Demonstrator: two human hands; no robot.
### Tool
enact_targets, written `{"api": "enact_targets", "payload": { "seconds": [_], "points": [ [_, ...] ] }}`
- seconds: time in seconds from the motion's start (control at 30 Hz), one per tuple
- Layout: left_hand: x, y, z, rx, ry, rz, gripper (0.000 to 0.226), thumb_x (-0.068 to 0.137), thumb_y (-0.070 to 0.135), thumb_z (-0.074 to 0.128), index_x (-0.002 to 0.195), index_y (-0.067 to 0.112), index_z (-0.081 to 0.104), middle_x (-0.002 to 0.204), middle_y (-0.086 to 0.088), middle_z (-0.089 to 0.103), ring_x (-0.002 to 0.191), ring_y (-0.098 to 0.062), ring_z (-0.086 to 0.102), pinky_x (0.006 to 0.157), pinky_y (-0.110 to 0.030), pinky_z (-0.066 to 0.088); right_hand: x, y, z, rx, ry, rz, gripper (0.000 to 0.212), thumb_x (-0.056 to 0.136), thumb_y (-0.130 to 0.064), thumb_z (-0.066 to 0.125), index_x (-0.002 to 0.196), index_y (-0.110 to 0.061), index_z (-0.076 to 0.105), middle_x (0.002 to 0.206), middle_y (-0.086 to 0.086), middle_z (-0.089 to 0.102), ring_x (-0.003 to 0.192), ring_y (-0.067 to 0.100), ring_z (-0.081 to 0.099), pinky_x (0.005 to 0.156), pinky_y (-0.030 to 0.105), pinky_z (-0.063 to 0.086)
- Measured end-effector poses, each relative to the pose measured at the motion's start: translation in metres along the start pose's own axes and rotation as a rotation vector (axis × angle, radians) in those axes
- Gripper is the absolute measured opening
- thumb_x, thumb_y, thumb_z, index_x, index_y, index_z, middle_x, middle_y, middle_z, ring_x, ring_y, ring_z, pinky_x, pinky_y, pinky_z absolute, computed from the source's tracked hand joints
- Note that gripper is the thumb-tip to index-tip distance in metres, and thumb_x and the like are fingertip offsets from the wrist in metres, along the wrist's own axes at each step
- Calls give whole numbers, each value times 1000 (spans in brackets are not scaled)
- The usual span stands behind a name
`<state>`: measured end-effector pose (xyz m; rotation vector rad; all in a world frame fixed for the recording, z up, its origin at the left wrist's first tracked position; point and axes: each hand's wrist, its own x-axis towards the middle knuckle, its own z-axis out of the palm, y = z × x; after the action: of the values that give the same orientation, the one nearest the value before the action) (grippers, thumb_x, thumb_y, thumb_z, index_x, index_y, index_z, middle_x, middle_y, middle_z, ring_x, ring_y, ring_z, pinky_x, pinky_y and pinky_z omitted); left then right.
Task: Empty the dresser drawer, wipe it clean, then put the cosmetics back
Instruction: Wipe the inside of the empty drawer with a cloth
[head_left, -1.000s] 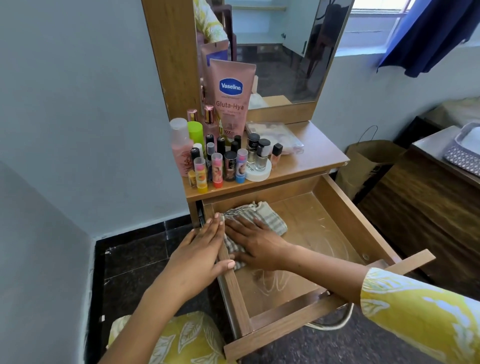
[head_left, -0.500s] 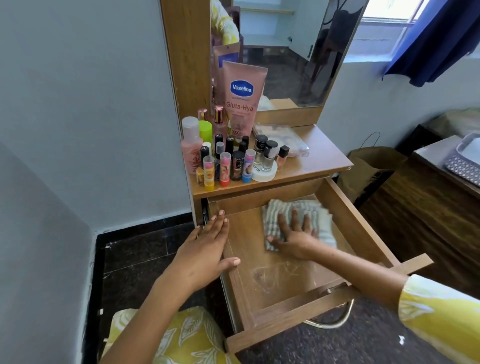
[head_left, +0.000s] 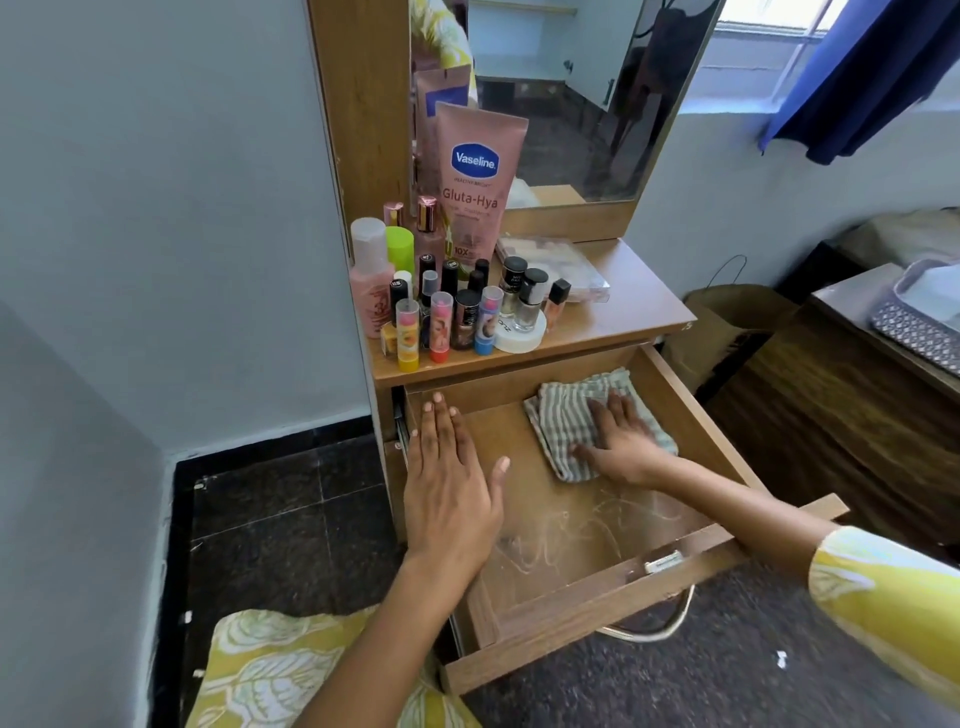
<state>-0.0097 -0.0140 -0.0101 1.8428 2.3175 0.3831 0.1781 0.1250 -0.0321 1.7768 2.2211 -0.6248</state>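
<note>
Head view: streaked drawer (head_left: 597, 525) floor, flat fingers (head_left: 618, 410) on striped cloth (head_left: 566, 426), dark tiles beneath.

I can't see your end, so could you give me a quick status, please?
Left hand flat on drawer side. Right hand presses striped cloth at drawer's back right. Cosmetics on dresser top; nothing obstructing.
</note>
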Motion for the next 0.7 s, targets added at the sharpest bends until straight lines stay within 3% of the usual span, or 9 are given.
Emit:
{"api": "enact_targets", "payload": {
  "seconds": [0.2, 0.37, 0.47, 0.57, 0.7],
  "points": [
    [0, 0, 2, 28, 50, -6, 70, 98, 48, 10, 145, 1, -9, 152, -16, -19, 142, -26, -14, 114, -36, -10, -2, -24, 8, 198, 6, -67, 67, 89, -57, 50, 147, -38, 22, 158, 14, -18, 146, 34, -15, 120, 49, 1],
    [-1, -1, 4, -2, 106, 25, 70, 97, 47, 19, 146, 1, 0, 154, -15, -10, 143, -26, -6, 112, -34, -8, 8, -17, 5, 129, 164, 5, 99, 81, -74, 45, 151, -14, 8, 158, 18, -17, 146, 34, -14, 120, 49, 2],
    [1, -2, 4, 3, 111, 18, 69, 97, 46, 21, 146, 1, 5, 154, -15, -7, 144, -26, -4, 113, -36, -4, 6, -17, -4, 30, 213, 34, 107, 77, -80, 41, 148, -7, 11, 158, 21, 1, 146, 35, 6, 118, 46, 16],
    [3, -2, 4, 21, 104, 13, 67, 97, 46, 18, 146, 1, 7, 155, -14, -7, 144, -25, -5, 115, -38, -1, -5, -13, -14, -45, 227, 37, 104, 76, -81, 41, 143, -5, 22, 148, 23, 30, 134, 37, 34, 104, 43, 37],
    [1, -2, 4, 15, 116, 20, 67, 96, 46, 17, 145, 0, 12, 155, -14, -4, 144, -25, -2, 115, -38, 1, -28, -4, -10, -103, 103, 111, 108, 73, -85, 35, 143, -4, 23, 142, 27, 37, 128, 38, 39, 100, 45, 42]
  ]
}}
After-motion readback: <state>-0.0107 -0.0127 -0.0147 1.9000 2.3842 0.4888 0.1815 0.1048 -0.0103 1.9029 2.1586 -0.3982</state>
